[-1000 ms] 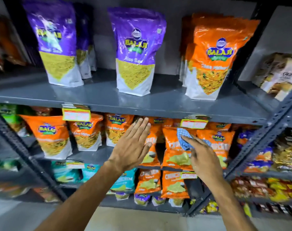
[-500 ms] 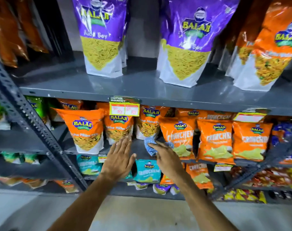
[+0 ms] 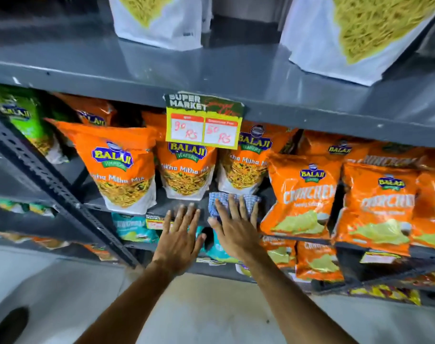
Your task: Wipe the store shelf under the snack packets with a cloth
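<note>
A blue checked cloth (image 3: 218, 202) lies flat on the grey middle shelf (image 3: 159, 211), in a gap in front of orange Balaji snack packets (image 3: 186, 170). My right hand (image 3: 233, 227) presses down on the cloth with fingers spread. Just to its left, my left hand (image 3: 180, 232) hovers at the shelf's front edge, open and flat, holding nothing. Orange Crunchem packets (image 3: 303, 197) stand immediately right of the cloth.
A yellow price tag (image 3: 204, 125) hangs from the upper shelf's edge above the hands. A slanted perforated metal upright (image 3: 50, 180) crosses at the left. Large packets (image 3: 161, 23) stand on the upper shelf. Teal packets (image 3: 134, 227) fill the shelf below. Floor lies beneath.
The view has moved closer and lower. Both hands have come down to the middle shelf, and the cloth, bunched in the right fingers before, is now spread flat under the right palm.
</note>
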Demonstrator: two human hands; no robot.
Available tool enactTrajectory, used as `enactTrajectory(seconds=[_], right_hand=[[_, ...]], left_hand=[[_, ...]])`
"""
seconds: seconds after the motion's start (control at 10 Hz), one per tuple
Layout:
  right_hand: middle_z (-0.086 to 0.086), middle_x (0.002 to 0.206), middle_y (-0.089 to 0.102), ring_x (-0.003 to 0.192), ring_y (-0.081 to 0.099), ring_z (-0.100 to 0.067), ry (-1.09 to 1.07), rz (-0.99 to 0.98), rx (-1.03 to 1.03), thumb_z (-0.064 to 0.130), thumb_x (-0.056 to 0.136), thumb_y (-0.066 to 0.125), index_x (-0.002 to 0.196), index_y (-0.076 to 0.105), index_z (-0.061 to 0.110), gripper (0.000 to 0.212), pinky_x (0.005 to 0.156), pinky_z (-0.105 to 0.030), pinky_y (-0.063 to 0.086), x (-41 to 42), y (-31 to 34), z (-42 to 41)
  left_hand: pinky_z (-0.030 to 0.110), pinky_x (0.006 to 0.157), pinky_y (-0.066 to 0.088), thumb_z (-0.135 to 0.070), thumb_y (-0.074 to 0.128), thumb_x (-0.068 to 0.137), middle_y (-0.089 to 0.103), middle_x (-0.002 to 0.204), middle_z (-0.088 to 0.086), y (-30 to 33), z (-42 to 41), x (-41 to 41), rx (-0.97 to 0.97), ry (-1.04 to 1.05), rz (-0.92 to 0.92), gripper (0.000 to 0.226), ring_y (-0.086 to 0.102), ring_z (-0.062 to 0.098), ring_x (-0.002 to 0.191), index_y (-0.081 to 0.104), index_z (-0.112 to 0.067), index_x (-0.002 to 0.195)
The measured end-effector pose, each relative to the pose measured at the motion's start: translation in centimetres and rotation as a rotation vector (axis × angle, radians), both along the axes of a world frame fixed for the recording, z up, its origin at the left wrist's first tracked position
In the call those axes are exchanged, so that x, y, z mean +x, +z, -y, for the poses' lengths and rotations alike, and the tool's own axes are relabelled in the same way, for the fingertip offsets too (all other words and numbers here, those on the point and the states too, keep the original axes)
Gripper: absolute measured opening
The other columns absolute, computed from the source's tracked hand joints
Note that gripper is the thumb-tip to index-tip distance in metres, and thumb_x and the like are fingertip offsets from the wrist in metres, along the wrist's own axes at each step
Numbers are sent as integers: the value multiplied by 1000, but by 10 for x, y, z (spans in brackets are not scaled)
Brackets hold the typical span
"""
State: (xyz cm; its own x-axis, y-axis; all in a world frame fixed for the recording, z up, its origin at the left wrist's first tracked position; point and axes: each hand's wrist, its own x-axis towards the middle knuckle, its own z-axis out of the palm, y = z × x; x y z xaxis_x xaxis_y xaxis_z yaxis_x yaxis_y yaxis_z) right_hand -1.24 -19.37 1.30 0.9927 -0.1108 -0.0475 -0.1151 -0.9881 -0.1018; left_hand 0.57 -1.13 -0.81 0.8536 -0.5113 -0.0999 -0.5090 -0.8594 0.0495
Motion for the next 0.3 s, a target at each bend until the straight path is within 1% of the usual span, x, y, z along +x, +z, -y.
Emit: enactTrajectory(seconds=[0.1, 0.2, 0.3], right_hand=[[-9, 162, 30, 151, 19, -36, -17, -28, 25, 69, 95, 10, 153, 33, 36, 71, 117, -65, -1, 0, -6, -1], [-3, 167, 11, 154, 1, -30, -14, -34, 52, 73, 89, -9, 157, 13, 41, 79, 117, -63, -10, -3, -1, 1], [0, 167, 13, 154, 7, -25, -14, 52, 159, 70, 91, -5, 157, 16, 39, 76, 121, -56, -2, -24, 29, 6]], left_hand=[[62, 123, 25, -51, 18, 104, 25, 168, 14, -7, 2, -1, -18, 10, 6, 70, 24, 35, 155, 30, -9, 159], [60, 126, 18, -53, 11, 104, 18, 169, 13, -3, -3, -1, -20, -2, 18, 72, 16, 32, 157, 23, -10, 161], [58, 127, 16, -52, 10, 104, 17, 169, 14, 21, -4, -7, -76, 1, 56, 73, 14, 31, 158, 21, -7, 161]])
